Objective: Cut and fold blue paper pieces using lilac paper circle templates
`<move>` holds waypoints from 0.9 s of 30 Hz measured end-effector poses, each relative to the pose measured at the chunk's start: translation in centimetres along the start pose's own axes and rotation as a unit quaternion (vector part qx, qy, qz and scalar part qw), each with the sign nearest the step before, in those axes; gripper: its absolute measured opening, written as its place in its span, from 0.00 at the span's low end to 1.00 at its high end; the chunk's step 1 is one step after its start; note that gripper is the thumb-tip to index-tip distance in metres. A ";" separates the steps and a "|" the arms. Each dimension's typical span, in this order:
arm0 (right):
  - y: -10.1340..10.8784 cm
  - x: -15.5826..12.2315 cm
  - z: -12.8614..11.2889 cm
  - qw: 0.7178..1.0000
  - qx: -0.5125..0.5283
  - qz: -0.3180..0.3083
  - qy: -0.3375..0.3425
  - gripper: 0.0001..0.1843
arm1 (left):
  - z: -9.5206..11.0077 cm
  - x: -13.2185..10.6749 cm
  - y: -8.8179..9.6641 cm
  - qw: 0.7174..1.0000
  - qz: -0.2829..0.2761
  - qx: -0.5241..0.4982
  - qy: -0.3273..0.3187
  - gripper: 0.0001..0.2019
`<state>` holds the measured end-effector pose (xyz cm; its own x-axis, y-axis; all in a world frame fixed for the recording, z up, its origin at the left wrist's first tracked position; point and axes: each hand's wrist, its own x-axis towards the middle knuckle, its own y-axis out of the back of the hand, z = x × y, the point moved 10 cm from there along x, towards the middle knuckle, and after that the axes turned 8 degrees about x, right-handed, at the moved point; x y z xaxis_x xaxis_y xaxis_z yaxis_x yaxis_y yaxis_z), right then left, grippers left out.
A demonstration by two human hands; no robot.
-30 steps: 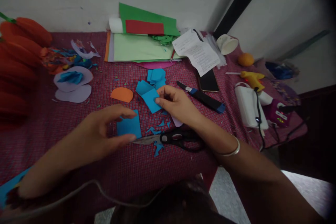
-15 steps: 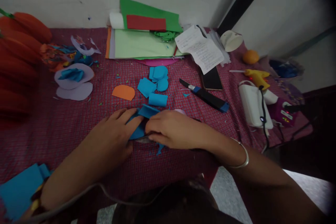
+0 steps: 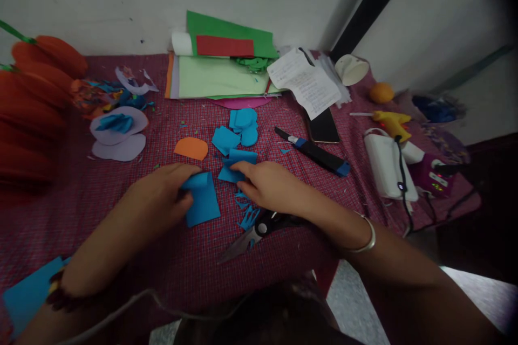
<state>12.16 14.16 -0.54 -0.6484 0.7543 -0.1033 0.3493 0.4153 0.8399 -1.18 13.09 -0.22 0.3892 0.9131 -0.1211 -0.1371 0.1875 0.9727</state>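
My left hand (image 3: 157, 193) pinches the edge of a blue paper sheet (image 3: 204, 206), whose top end is curled over. Close to it, my right hand (image 3: 269, 186) has its thumb and forefinger on a small blue paper piece (image 3: 227, 174). That piece lies against a rolled blue paper piece (image 3: 246, 156). Just behind are several blue cut shapes (image 3: 245, 118), some with rounded ends. Scissors (image 3: 246, 242) lie below my right hand, their handles partly under my forearm. Thin blue paper scraps (image 3: 249, 218) are beside the blades. An orange rounded paper piece (image 3: 191, 148) lies above my left hand.
Orange paper pumpkins (image 3: 36, 102) stand at the left. A box cutter (image 3: 319, 156) with its blade out lies right of centre, near a phone (image 3: 325, 126). Farther right are a yellow glue gun (image 3: 390, 123) and a white device (image 3: 390, 167) with cables. Stacked sheets (image 3: 222, 78) lie behind.
My hands have moved apart, and the scissors now lie uncovered on the cloth. The right hand has moved a small blue piece up to the rolled one; the left has drawn the blue sheet leftward.
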 end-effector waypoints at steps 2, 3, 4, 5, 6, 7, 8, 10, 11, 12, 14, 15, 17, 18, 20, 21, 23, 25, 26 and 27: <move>0.6 0.1 0.6 0.999 -0.019 0.022 -0.023 0.22 | 0.5 -0.3 -0.2 1.000 -0.007 0.003 -0.028 0.20; 0.8 0.1 0.8 0.999 -0.023 0.031 -0.030 0.23 | 0.7 -0.5 -0.3 0.999 -0.015 0.004 -0.041 0.19; 1.0 0.1 1.0 0.998 -0.026 0.037 -0.036 0.24 | 0.9 -0.7 -0.5 0.998 -0.026 0.004 -0.053 0.18; 1.1 0.2 1.1 0.998 -0.026 0.039 -0.039 0.24 | 1.2 -0.8 -0.6 0.997 -0.034 0.004 -0.063 0.16; 1.1 0.2 1.2 0.998 -0.023 0.041 -0.039 0.24 | 1.4 -0.8 -0.7 0.997 -0.038 0.005 -0.072 0.15; 1.2 0.2 1.2 0.998 -0.018 0.041 -0.039 0.24 | 1.5 -0.7 -0.8 0.996 -0.037 0.006 -0.076 0.14; 1.3 0.2 1.2 0.998 -0.010 0.044 -0.038 0.24 | 1.4 -0.6 -0.7 0.997 -0.030 0.006 -0.072 0.13; 1.7 0.1 1.1 0.998 0.015 0.059 -0.034 0.24 | 1.1 -0.2 -0.7 0.999 -0.007 0.006 -0.050 0.13; 1.9 0.0 1.0 0.997 0.032 0.070 -0.029 0.24 | 0.8 0.0 -0.7 0.999 0.004 0.008 -0.038 0.15; 2.2 -0.1 0.8 0.995 0.049 0.083 -0.023 0.24 | 0.6 0.2 -0.7 1.000 0.013 0.011 -0.026 0.18; 2.6 -0.3 0.2 0.991 0.084 0.102 -0.006 0.23 | 0.3 0.3 -1.1 1.000 0.013 0.014 -0.010 0.22; 2.6 -0.4 -0.2 0.989 0.099 0.107 0.003 0.22 | 0.2 0.3 -1.4 1.000 0.002 0.014 -0.006 0.20; 2.5 -0.6 -0.9 0.986 0.123 0.110 0.021 0.20 | 0.2 0.3 -2.0 1.000 -0.026 0.015 -0.008 0.12; 2.4 -0.7 -1.2 0.985 0.132 0.109 0.030 0.19 | 0.3 0.4 -2.1 0.999 -0.034 0.016 -0.015 0.09; 2.1 -0.9 -1.9 0.984 0.142 0.102 0.045 0.18 | 0.7 0.4 -2.0 0.999 -0.031 0.014 -0.030 0.09; 1.9 -0.9 -2.2 0.984 0.143 0.096 0.051 0.18 | 0.8 0.5 -1.8 0.999 -0.025 0.009 -0.036 0.11; 1.5 -0.9 -2.7 0.985 0.141 0.077 0.063 0.17 | 0.8 0.5 -1.5 0.999 -0.018 0.000 -0.040 0.14; 0.8 -0.9 -3.2 0.987 0.131 0.048 0.075 0.16 | 0.8 0.5 -1.6 0.999 -0.022 -0.002 -0.037 0.12; 0.4 -0.8 -3.5 0.989 0.124 0.032 0.080 0.15 | 0.7 0.4 -1.6 0.999 -0.025 0.000 -0.035 0.10; 0.0 -0.8 -3.6 0.990 0.116 0.018 0.083 0.15 | 0.7 0.4 -1.7 0.999 -0.031 0.002 -0.035 0.08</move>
<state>10.21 11.74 1.48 -0.7285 0.6845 0.0289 0.5070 0.5102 0.6947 -0.14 12.85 -1.75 0.4593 0.8724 -0.1673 -0.1072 0.2414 0.9645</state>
